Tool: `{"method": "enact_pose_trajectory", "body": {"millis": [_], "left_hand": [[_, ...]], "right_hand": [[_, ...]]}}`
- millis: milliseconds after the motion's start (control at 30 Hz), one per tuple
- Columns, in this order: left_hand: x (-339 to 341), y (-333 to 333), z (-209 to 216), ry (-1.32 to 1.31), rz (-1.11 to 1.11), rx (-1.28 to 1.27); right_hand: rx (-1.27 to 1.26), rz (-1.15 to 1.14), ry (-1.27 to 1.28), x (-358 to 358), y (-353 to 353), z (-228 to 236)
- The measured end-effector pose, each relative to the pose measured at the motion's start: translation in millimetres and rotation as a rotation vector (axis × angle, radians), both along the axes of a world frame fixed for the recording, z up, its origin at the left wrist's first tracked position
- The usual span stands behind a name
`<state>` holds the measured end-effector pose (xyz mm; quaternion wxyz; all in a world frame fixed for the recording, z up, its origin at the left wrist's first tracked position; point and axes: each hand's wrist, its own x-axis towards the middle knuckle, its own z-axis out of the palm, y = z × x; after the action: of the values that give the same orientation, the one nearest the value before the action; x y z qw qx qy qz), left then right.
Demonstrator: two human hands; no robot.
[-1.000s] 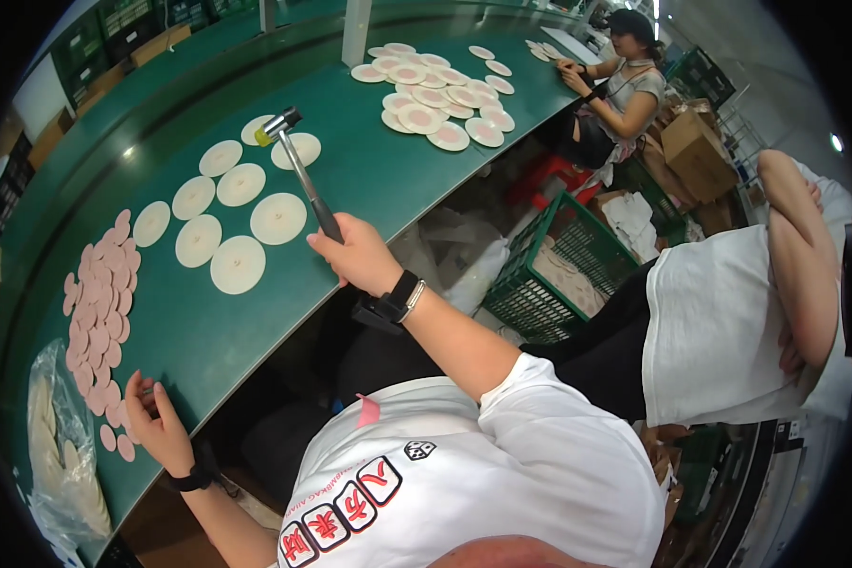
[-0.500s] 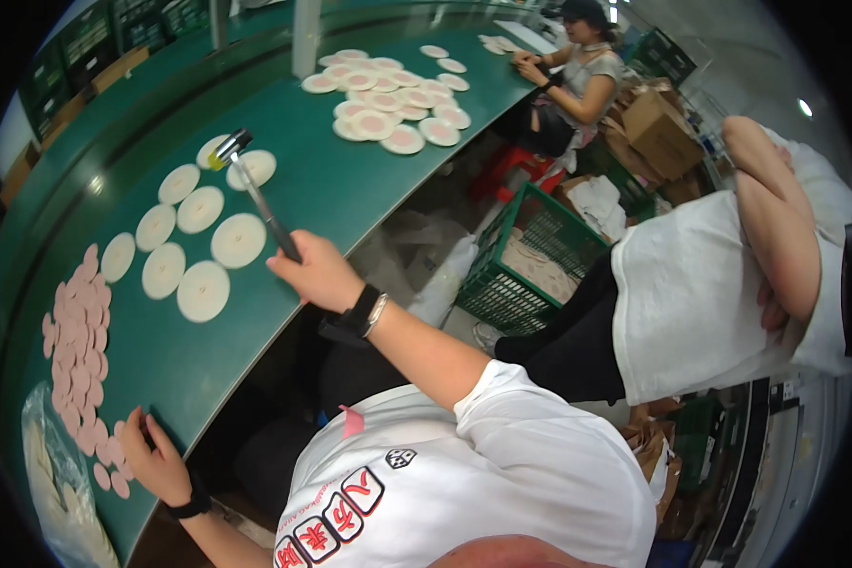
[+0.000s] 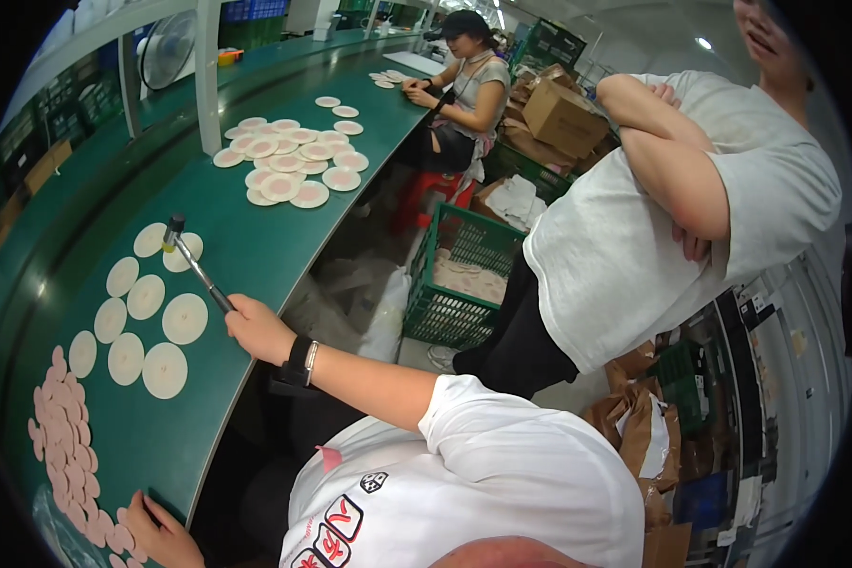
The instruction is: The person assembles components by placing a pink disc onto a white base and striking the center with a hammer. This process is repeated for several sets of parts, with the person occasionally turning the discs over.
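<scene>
My right hand [image 3: 258,328] is closed around the dark grip of a small hammer [image 3: 201,275] with a black and yellow head. That head rests on or hangs just over a cream disc [image 3: 183,252] at the far end of a loose group; I cannot tell which. Several more cream discs, such as one large disc [image 3: 185,318], lie flat on the green table [image 3: 232,213], some with a small mark in the middle. At the lower left, my left hand [image 3: 164,538] has its thumb and fingers apart beside a heap of small pink discs [image 3: 64,440]. Its fingertips are at the heap's edge.
Farther along the table lies a pile of cream discs with pink centres [image 3: 289,156]. A seated co-worker [image 3: 473,99] handles similar discs beyond it. Another person [image 3: 634,227] stands at right, arms crossed, beside a green crate [image 3: 450,308]. A clear plastic bag [image 3: 57,530] lies lower left.
The view has swung up and right, so the table things sit lower and farther left. My right hand still holds the hammer, and my left hand stays by the pink discs.
</scene>
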<state>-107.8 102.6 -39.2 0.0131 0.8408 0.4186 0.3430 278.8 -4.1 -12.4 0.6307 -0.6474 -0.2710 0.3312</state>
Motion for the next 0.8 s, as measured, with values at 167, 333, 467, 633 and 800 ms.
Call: {"method": "enact_pose_trajectory", "body": {"millis": [167,333,467,633,800], "left_hand": [[0,-1,0,0.022,-0.03,0.019],[1,-1,0,-0.001,-0.033,0.006],[2,3,-4,0.008,-0.058,0.01],[-8,1,-2,0.038,-0.024,0.045],[2,0,-2,-0.01,-0.053,0.053]], "right_hand": [[-0.135,-0.098,-0.618,-1,-8,5],[-0.347,-0.11,-0.76,16,-1,22],[-0.386,-0.128,-0.867,27,8,12],[-0.26,-0.163,-0.944,23,19,-6],[-0.212,-0.148,-0.924,34,4,10]]}}
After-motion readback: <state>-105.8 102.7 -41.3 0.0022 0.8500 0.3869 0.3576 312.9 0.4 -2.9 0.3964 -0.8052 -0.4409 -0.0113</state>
